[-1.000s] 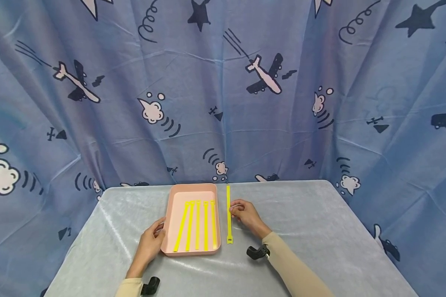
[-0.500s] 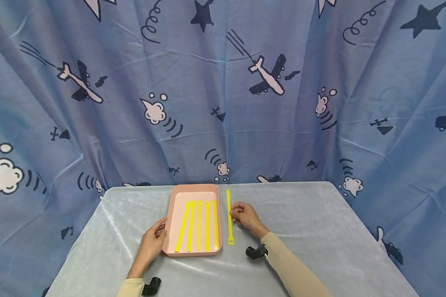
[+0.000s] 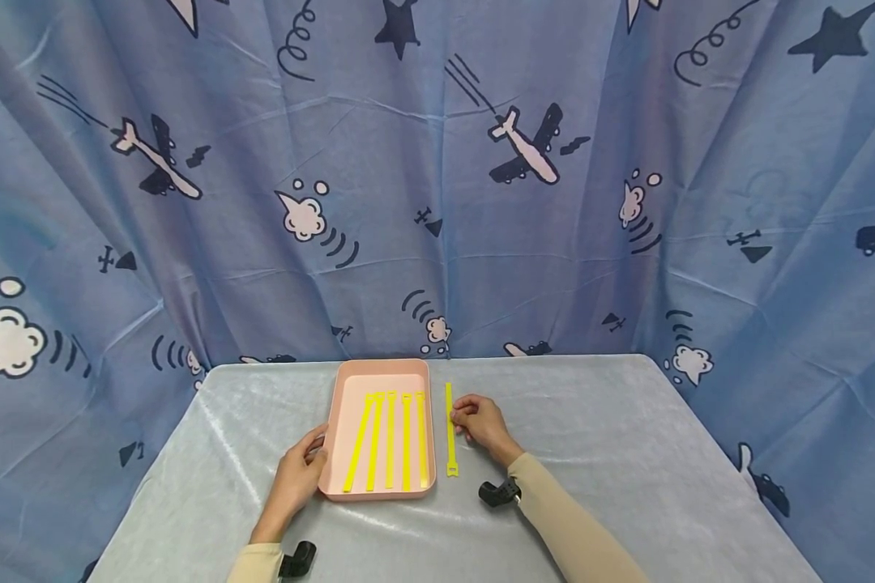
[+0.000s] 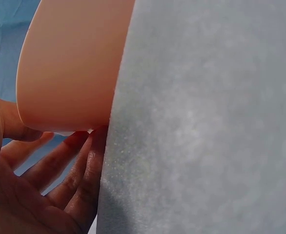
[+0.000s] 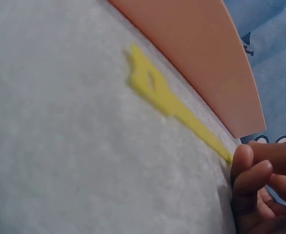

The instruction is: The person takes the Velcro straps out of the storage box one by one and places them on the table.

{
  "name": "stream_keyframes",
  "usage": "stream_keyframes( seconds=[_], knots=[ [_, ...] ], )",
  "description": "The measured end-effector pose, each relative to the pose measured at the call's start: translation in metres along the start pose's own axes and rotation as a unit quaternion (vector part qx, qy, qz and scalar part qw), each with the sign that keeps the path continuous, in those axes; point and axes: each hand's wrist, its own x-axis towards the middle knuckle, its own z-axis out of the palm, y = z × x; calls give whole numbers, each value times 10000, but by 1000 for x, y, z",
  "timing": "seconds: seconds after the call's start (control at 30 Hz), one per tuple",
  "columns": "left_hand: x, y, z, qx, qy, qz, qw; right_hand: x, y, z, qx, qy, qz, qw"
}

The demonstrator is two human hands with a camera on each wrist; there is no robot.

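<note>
A yellow cable tie strap (image 3: pixel 450 437) with a slotted head stands lengthwise just right of the pink tray (image 3: pixel 379 495). My right hand (image 3: pixel 481 423) pinches it about midway along, between thumb and fingertips. In the right wrist view the slotted head (image 5: pixel 150 80) points away from the fingers, close over the tabletop, beside the tray's outer wall. My left hand (image 3: pixel 296 476) rests against the tray's left side. The left wrist view shows its fingers (image 4: pixel 79 170) fairly straight, with their tips at the tray wall (image 4: pixel 74 73).
Inside the tray lie several more yellow straps (image 3: pixel 390 441), roughly side by side, the left ones slanted. A grey cloth covers the table (image 3: pixel 591 421). Behind its far edge hangs a blue curtain (image 3: pixel 379 267) printed with planes. Each wrist wears a black camera (image 3: pixel 499 492).
The strap in my right hand looks shorter from the head view, its far end dropping lower in the frame. My left hand and the tray hold their places.
</note>
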Motion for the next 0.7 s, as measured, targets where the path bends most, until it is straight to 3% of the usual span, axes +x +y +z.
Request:
stream_keyframes(
  seconds=[0.2, 0.53, 0.7],
  knots=[
    [0, -1, 0, 2, -9, -5, 10000, 1, -3, -8, 208, 55, -114, 9997],
    [-1, 0, 0, -35, -20, -43, 10000, -11, -29, -16, 354, -23, -179, 9992],
    [-1, 1, 0, -39, -23, -13, 10000, -17, -38, -13, 236, -131, -467, 9985]
  ],
)
